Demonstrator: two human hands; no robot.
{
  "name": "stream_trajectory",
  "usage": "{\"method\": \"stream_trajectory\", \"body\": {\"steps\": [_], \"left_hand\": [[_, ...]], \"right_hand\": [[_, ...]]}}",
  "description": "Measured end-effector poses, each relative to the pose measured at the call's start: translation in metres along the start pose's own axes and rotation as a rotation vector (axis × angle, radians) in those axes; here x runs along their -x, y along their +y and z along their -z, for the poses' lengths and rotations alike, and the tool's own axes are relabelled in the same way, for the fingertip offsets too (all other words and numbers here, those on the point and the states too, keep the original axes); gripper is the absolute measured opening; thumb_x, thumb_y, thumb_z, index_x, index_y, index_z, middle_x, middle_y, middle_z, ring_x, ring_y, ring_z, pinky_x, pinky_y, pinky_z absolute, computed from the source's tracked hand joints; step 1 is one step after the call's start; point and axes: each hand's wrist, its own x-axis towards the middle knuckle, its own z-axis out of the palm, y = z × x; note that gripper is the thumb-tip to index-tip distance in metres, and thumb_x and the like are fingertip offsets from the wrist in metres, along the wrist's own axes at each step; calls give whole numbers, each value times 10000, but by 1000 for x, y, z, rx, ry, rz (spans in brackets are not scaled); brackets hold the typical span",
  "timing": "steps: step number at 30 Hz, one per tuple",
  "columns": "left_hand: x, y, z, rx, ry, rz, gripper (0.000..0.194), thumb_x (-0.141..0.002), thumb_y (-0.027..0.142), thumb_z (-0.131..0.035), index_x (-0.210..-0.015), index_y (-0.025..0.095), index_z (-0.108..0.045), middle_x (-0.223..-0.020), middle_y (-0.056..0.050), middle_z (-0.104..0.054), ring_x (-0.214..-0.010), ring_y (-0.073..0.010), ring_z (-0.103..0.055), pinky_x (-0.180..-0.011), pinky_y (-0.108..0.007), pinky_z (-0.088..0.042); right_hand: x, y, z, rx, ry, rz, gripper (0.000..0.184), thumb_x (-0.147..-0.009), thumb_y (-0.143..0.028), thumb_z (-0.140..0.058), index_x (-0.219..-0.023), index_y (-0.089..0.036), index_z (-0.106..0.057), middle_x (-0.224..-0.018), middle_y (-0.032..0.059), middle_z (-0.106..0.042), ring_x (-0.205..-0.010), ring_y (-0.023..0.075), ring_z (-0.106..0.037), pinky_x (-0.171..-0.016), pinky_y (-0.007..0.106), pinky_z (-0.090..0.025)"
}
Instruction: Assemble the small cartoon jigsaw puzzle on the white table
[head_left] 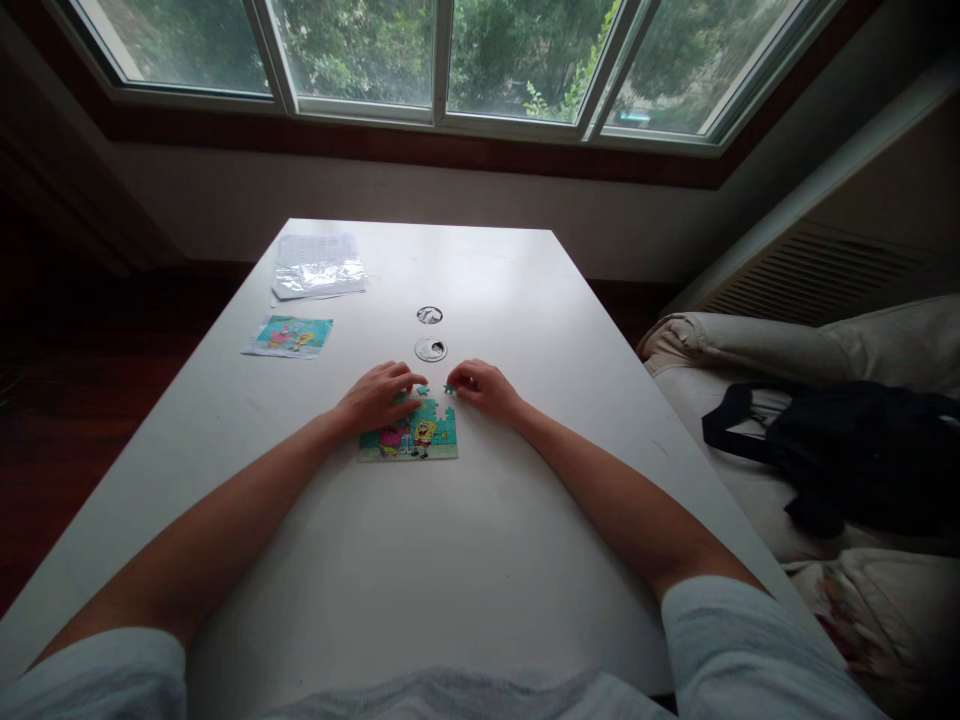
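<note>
A small cartoon jigsaw puzzle [421, 434] lies partly assembled on the white table [420, 560], its top edge unfinished. My left hand [377, 396] rests palm down on the puzzle's upper left part, fingers stretched over it toward a loose teal piece [423, 390]. My right hand [481, 385] sits just right of the puzzle's top corner, fingers pinched on another small teal piece [449, 389].
A picture card [289, 335] showing the same cartoon lies at the left. A clear plastic bag on paper [318, 267] sits at the far left corner. Two round cable holes [430, 332] mark the table's middle. A sofa with a black bag [847, 455] stands to the right.
</note>
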Motion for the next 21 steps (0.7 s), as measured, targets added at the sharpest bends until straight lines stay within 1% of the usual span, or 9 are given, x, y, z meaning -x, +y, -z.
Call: {"method": "stream_trajectory", "body": {"steps": [2, 4, 6, 8, 11, 13, 17, 21], "left_hand": [[0, -1, -2, -14, 29, 19, 297, -980, 359, -563, -1235, 256, -673, -1038, -62, -653, -979, -233, -590, -926, -386, -475], [0, -2, -4, -22, 55, 35, 273, -983, 346, -553, -1204, 255, -684, -1052, -62, -660, -987, -235, -588, -929, -392, -472], [0, -4, -5, -29, 75, 60, 253, -969, 300, -553, -1178, 252, -688, -1069, -60, -669, -993, -239, -588, -931, -400, -469], [1, -5, -6, -42, 93, 103, 251, -933, 229, -555, -1146, 243, -687, -1078, -59, -677, -993, -244, -586, -915, -407, -468], [1, -7, -5, -59, 97, 147, 231, -895, 195, -564, -1084, 229, -692, -1083, -61, -678, -995, -252, -577, -887, -410, -469], [1, -7, -5, -56, 91, 140, 207, -905, 230, -577, -1074, 232, -697, -1093, -61, -671, -1008, -253, -571, -903, -415, -467], [1, -5, -4, -35, 68, 99, 190, -937, 316, -585, -1061, 252, -713, -1116, -58, -656, -1030, -248, -564, -957, -424, -453], [0, -4, -3, -16, 42, 84, 204, -935, 381, -612, -1066, 270, -722, -1135, -55, -645, -1051, -250, -557, -982, -429, -442]], "right_hand": [[1, -3, -1, 112, -2, 49, 204, -824, -91, -608, -952, -209, -715, -880, 40, -649, -864, 192, -552, -794, 318, -458], [1, -6, -1, 188, -17, 86, 200, -891, -159, -627, -1055, -227, -720, -982, 68, -652, -963, 223, -556, -862, 357, -471], [2, -9, -2, 250, -73, 145, 255, -948, -258, -630, -1194, -252, -700, -1121, 94, -649, -1063, 250, -546, -935, 402, -468], [3, -12, -3, 306, -137, 202, 332, -991, -315, -596, -1315, -284, -655, -1265, 106, -628, -1160, 270, -526, -997, 441, -447], [5, -15, -5, 373, -175, 226, 340, -1029, -336, -537, -1353, -314, -637, -1406, 100, -581, -1279, 290, -485, -1038, 480, -417], [5, -15, -6, 374, -161, 214, 298, -1033, -343, -532, -1292, -296, -671, -1396, 97, -598, -1284, 287, -493, -1036, 478, -420], [4, -13, -5, 311, -97, 195, 180, -998, -317, -597, -1112, -252, -720, -1254, 88, -673, -1180, 261, -559, -1002, 435, -455], [3, -12, -5, 301, -89, 203, 198, -981, -307, -623, -1151, -274, -720, -1224, 77, -681, -1149, 259, -565, -981, 431, -467]]}}
